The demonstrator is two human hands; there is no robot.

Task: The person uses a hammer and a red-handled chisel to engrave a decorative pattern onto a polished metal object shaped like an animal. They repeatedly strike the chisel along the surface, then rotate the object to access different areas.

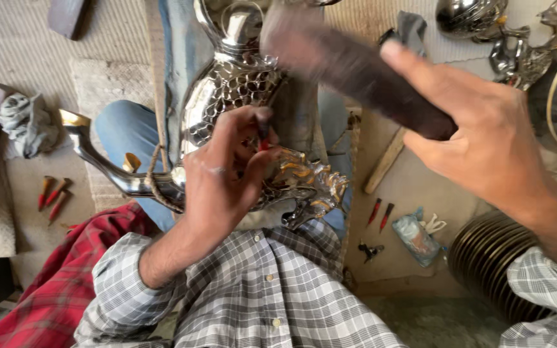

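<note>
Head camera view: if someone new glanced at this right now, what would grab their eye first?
Probably the shiny silver metal teapot-like vessel with netted pattern, lying across the person's lap in the centre, the left hand pinching a small red-tipped punch against it. Next, the right hand at upper right grips a dark, motion-blurred wooden mallet above it. Similar red-handled punches lie on the floor at left.

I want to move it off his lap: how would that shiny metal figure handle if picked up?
The metal figure looks polished, so probably slippery. Its long curved neck and irregular shape suggest it balances awkwardly and may tip. Being metal, it is likely stiff and fairly heavy.
</note>
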